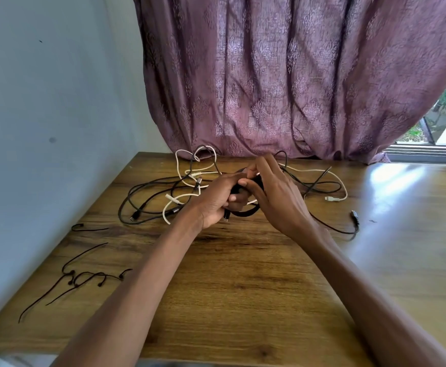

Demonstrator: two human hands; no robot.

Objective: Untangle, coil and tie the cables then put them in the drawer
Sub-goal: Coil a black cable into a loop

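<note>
Left hand (217,205): fingers curl round a black coil (245,211), keeping its loops together.
Right hand (272,190): fingers pinch at the coil's top (probably fastening a tie).
Tangled cables (190,181): on the tabletop (243,274), behind the hands.

Both bare forearms extend forward and converge at centre. The left hand (216,205) has its fingers curled in a closed grip. The right hand (274,197) lies against it, fingertips pinching at the top.
</note>
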